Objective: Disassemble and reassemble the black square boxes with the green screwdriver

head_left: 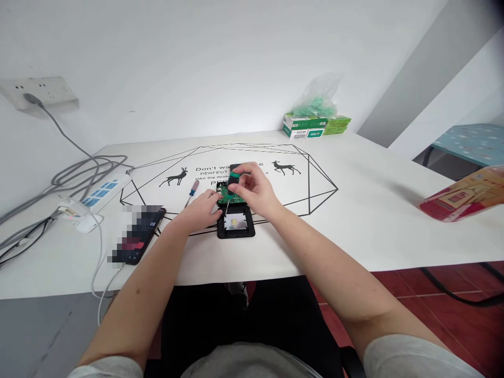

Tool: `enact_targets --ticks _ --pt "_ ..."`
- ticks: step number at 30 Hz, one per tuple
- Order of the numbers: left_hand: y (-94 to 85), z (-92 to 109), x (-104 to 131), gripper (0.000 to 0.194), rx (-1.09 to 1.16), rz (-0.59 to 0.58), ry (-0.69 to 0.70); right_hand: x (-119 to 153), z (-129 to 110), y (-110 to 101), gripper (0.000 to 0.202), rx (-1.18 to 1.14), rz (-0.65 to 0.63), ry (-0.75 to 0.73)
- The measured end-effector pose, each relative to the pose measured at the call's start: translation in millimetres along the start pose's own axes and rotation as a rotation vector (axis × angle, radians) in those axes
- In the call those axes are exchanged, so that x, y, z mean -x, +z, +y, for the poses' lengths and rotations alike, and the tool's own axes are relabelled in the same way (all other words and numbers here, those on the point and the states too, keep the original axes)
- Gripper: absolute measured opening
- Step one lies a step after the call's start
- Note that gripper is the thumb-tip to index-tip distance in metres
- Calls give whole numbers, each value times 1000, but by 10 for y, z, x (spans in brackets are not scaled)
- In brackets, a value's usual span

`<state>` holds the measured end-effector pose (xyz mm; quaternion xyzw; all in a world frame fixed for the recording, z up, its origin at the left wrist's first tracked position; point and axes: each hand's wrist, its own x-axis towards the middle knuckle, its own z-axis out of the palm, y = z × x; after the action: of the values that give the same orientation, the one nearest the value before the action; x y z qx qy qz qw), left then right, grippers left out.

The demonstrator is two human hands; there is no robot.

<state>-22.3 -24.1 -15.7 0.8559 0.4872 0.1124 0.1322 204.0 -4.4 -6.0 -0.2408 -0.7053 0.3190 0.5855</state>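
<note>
My right hand (258,191) is closed around a screwdriver (233,181) with a green and black handle. Its thin shaft slants down toward the lower edge of a green circuit board (226,198) in a black case; whether the tip touches a screw is too small to tell. My left hand (200,211) grips the left side of this opened device, thumb and fingers at its edge. Nearest me lies the black cover (236,234), holding a silvery plate with a small yellowish square. A second screwdriver (193,189) with a reddish and blue handle rests beyond my left hand.
A phone (144,244) with a cable lies left of my forearm. Behind it are a power strip (103,193) and coiled grey cable (96,163). Green and white boxes (305,126) under a plastic bag stand at the back. A colourful package (462,194) sits at right.
</note>
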Motion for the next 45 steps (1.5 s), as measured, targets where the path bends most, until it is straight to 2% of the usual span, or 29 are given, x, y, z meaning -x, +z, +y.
enact_targets --ticks 4,7,11,16,23,30,36,39,45 --pt "4 -1 -1 39 -1 -6 -12 9 -13 1 36 -33 -33 38" --pt "7 -7 1 41 -7 -9 -15 24 -19 11 36 54 12 22" --pt "0 -12 4 37 -16 1 1 26 -58 7 26 167 16 -81" --pt "-10 -5 9 36 -19 -5 5 22 -75 -16 27 204 -17 -198" --pt "12 -31 1 40 -16 19 29 -3 -27 -35 28 136 7 -75" --pt "-5 -6 4 41 -4 -4 -1 32 -7 28 39 -79 -26 46" --pt "-6 -4 2 41 10 10 14 63 -5 58 34 2 98 -23" --pt "-13 5 6 40 7 3 10 52 -33 31 27 62 66 -61" --pt "-18 26 7 36 -9 -7 13 21 -99 -12 29 174 14 -187"
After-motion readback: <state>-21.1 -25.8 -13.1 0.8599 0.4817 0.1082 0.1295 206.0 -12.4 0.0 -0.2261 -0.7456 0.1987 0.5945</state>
